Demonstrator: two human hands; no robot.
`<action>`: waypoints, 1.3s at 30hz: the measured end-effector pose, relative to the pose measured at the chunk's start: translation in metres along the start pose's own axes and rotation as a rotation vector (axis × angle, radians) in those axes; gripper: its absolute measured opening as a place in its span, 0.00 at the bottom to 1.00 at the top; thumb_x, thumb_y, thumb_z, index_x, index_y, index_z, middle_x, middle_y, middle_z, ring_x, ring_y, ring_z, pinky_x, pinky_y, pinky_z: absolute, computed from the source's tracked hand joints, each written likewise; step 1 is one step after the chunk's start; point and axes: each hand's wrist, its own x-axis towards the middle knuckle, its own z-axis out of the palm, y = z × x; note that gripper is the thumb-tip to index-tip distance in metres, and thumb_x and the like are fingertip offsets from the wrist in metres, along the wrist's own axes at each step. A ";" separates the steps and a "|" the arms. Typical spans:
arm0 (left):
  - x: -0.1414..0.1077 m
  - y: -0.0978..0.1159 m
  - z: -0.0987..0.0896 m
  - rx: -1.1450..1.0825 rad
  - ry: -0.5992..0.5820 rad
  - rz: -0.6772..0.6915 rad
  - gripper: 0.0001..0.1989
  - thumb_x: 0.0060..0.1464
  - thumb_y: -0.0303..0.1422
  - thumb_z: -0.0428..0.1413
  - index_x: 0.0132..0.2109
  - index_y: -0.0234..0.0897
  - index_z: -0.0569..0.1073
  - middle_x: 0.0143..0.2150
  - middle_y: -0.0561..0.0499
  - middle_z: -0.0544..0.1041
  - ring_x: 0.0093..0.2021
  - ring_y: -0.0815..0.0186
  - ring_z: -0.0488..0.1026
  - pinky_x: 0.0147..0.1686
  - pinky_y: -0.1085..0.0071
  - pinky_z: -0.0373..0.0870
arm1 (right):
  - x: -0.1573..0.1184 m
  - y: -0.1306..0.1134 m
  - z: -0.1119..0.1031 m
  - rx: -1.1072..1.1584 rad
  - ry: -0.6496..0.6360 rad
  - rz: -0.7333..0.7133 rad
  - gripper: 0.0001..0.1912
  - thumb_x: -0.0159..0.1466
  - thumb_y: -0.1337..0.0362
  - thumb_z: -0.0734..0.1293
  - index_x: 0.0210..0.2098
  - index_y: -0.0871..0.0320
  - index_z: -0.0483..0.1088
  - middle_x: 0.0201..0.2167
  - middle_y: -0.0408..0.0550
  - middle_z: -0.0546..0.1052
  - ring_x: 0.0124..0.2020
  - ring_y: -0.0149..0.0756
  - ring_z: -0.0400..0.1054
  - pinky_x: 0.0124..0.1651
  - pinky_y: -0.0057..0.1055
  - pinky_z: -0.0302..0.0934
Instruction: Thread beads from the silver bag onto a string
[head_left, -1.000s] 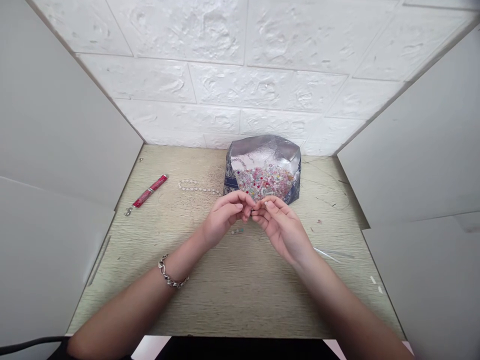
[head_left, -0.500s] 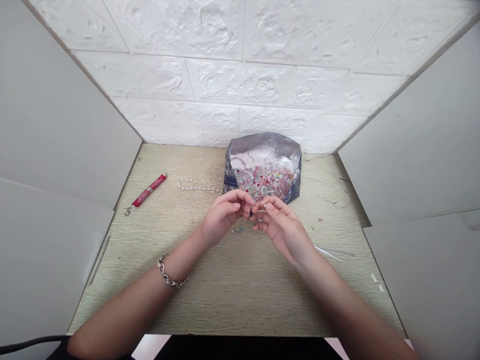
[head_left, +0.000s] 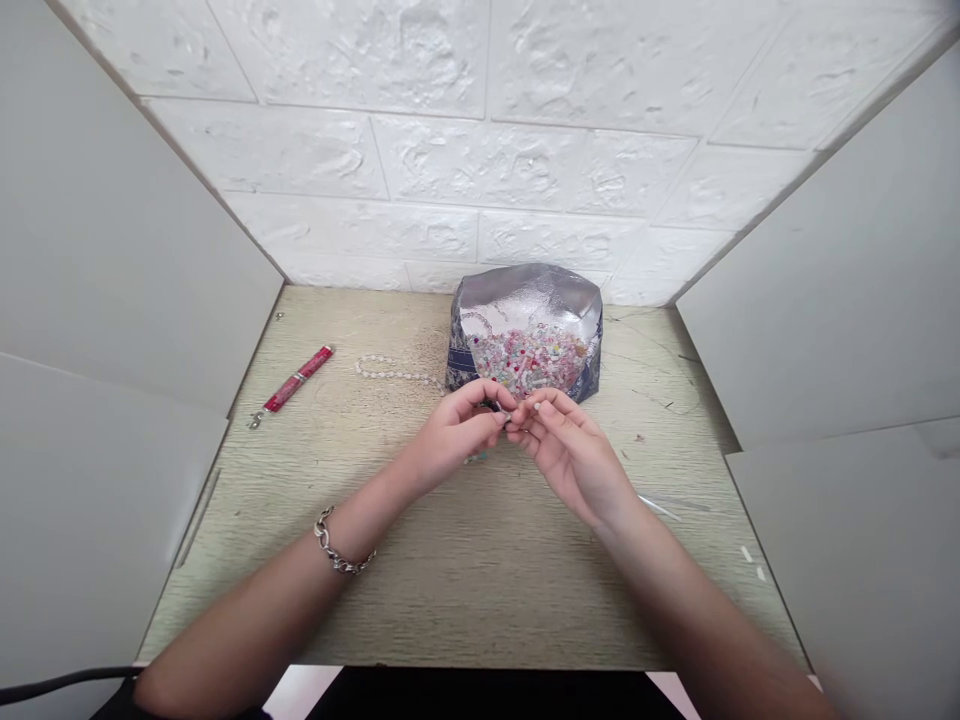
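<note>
My left hand has thumb and fingers pinched around a small dark thing, too small to name. Its fingertips meet those of my right hand, which is also closed in a pinch. At the right fingertips is a small pale spot, either a bead or a nail. Both hands are raised just in front of a silvery bag with a clear front, full of pink, white and red beads. A few loose pale and blue beads lie on the table below my left hand, partly covered by it.
A string of white beads lies left of the bag. Farther left is a slim red item with metal ends. A thin clear strip lies right of my right wrist. Grey panels and a white brick-pattern wall enclose the table.
My left hand has shifted slightly right, its thumb now pressed nearer the fingertips and covering more of the loose beads. My right hand has moved very little.
</note>
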 end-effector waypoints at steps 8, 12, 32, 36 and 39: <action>0.002 0.006 -0.004 0.205 0.032 0.011 0.09 0.44 0.33 0.58 0.34 0.32 0.70 0.31 0.52 0.73 0.31 0.72 0.69 0.33 0.74 0.65 | 0.000 0.000 -0.001 0.005 0.020 -0.011 0.06 0.53 0.63 0.68 0.28 0.58 0.68 0.27 0.41 0.70 0.33 0.25 0.65 0.40 0.22 0.62; 0.002 0.012 -0.008 0.331 0.040 0.032 0.07 0.44 0.32 0.58 0.31 0.33 0.74 0.30 0.51 0.75 0.32 0.71 0.70 0.34 0.73 0.66 | 0.000 0.001 -0.002 -0.016 0.022 -0.015 0.07 0.52 0.63 0.69 0.28 0.58 0.68 0.27 0.42 0.70 0.33 0.25 0.65 0.42 0.22 0.62; 0.003 0.015 -0.012 0.425 0.027 0.042 0.07 0.43 0.33 0.58 0.30 0.34 0.76 0.33 0.49 0.76 0.34 0.68 0.71 0.36 0.73 0.67 | -0.001 -0.005 -0.003 -0.079 0.018 -0.020 0.06 0.54 0.62 0.68 0.29 0.57 0.69 0.29 0.42 0.72 0.33 0.25 0.67 0.40 0.23 0.64; 0.001 0.016 -0.007 0.389 0.079 0.015 0.09 0.45 0.35 0.57 0.31 0.33 0.76 0.28 0.51 0.77 0.29 0.71 0.70 0.30 0.75 0.66 | -0.001 -0.004 -0.003 -0.073 0.035 -0.009 0.06 0.53 0.62 0.68 0.29 0.57 0.69 0.30 0.42 0.72 0.31 0.26 0.66 0.36 0.24 0.64; -0.001 0.016 -0.005 0.403 0.107 0.046 0.09 0.46 0.36 0.57 0.31 0.33 0.76 0.28 0.51 0.76 0.28 0.72 0.69 0.28 0.76 0.65 | 0.000 -0.002 -0.003 -0.072 0.056 0.009 0.07 0.52 0.62 0.69 0.29 0.57 0.70 0.30 0.42 0.71 0.29 0.25 0.65 0.33 0.22 0.62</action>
